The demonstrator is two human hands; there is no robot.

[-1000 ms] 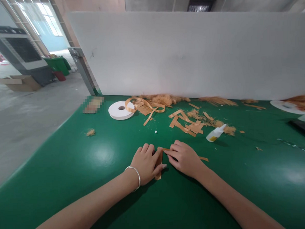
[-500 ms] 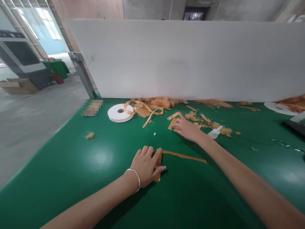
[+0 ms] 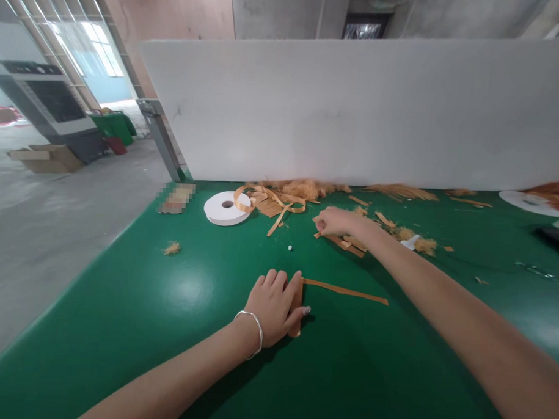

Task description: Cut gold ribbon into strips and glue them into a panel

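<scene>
My left hand (image 3: pixel 276 304), with a silver bracelet on the wrist, lies flat on the green table (image 3: pixel 120 302) and presses down a short tan strip piece (image 3: pixel 297 305). From that piece a long thin tan strip (image 3: pixel 345 290) runs off to the right along the table. My right hand (image 3: pixel 336 222) is stretched forward over a pile of short tan strips (image 3: pixel 349 241), its fingers closed on one strip at the pile's left end.
A white tape roll (image 3: pixel 225 207) and curled tan ribbon (image 3: pixel 273 203) lie at the back left. Fibre scraps (image 3: pixel 303 188) run along the white partition (image 3: pixel 356 108). A small white glue bottle (image 3: pixel 411 241) sits behind my right forearm. A fibre tuft (image 3: pixel 172 249) lies left.
My right hand left the strip by my left hand, reached forward to the strip pile and closed on a piece there. My left hand stayed put.
</scene>
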